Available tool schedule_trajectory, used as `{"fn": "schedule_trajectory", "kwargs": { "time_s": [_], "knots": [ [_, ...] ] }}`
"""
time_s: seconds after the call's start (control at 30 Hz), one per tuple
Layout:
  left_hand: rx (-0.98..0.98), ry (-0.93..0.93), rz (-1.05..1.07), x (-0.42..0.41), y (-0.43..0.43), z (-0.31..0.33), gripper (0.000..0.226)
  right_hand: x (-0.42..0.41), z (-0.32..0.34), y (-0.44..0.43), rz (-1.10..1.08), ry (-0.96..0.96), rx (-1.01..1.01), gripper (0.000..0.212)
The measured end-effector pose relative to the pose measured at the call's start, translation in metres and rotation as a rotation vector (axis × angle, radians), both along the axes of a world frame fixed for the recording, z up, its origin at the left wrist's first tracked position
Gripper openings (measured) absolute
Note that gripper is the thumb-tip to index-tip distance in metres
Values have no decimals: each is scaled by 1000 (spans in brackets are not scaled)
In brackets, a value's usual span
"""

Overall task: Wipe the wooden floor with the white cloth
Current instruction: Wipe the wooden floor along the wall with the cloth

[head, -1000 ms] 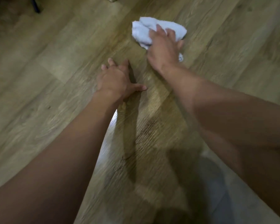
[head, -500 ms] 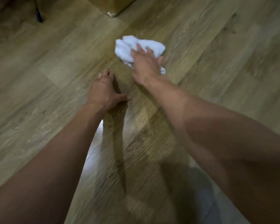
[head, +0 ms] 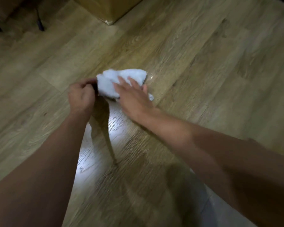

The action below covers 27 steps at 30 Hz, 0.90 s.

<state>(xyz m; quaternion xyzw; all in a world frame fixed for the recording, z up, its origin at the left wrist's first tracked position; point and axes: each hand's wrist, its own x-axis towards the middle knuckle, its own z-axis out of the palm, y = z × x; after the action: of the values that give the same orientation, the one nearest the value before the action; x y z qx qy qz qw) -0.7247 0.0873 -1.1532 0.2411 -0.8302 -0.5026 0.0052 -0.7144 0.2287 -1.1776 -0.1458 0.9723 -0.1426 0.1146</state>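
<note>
The white cloth (head: 107, 82) lies bunched on the wooden floor (head: 203, 63), in the middle of the view. My right hand (head: 133, 94) lies on the cloth's right half with straight fingers, pressing it down. My left hand (head: 81, 95) is just left of the cloth with its fingers curled. Its fingertips meet the cloth's left edge and pinch it there. Part of the cloth is hidden under my right palm.
A brown cardboard box (head: 108, 9) stands on the floor at the top centre. Dark furniture legs (head: 39, 25) stand at the top left. A bright glare patch (head: 97, 145) shines on the planks between my forearms.
The cloth and my right hand slid toward me and to the left. My left hand lifted off the floor, curled, and came to the cloth's left edge.
</note>
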Motion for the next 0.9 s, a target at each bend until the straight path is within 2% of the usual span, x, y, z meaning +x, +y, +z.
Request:
{"fn": "schedule_trajectory", "kwargs": {
  "time_s": [0.07, 0.17, 0.23, 0.27, 0.33, 0.43, 0.53, 0.6, 0.67, 0.77, 0.83, 0.9],
  "knots": [
    [-6, -21, -13, 1, -3, 1, 39, 41, -2, 9, 223, 48, -12, 54],
    [-155, -48, -203, 11, 4, 1, 32, 89, -1, 60, 544, 61, -73, 49],
    [-245, -35, -335, 19, 11, -1, 29, 86, -1, 103, 621, 86, -2, 50],
    [-293, -27, -374, 22, 14, -2, 29, 78, 0, 113, 573, 86, 36, 51],
    [-349, -11, -418, 28, 21, -2, 30, 64, 1, 104, 341, 85, 67, 50],
    [-353, -8, -415, 33, 37, 3, 33, 68, 0, 54, 47, 36, 26, 52],
    [-394, -21, -434, 41, 50, 6, 37, 101, -1, 35, 179, 40, -2, 50],
    [-447, -43, -510, 46, 55, 7, 38, 134, 1, 59, 361, 99, -42, 51],
    [-504, -57, -596, 50, 58, 9, 36, 166, 3, 99, 418, 104, -87, 49],
    [-573, 6, -724, 59, 60, 12, 33, 169, 4, 140, 216, 93, -54, 51],
    [-573, 63, -793, 66, 71, 18, 31, 147, 5, 132, -43, 50, -55, 52],
    [-539, 64, -840, 74, 82, 24, 40, 139, 5, 106, -164, 50, -81, 54]
  ]
}}
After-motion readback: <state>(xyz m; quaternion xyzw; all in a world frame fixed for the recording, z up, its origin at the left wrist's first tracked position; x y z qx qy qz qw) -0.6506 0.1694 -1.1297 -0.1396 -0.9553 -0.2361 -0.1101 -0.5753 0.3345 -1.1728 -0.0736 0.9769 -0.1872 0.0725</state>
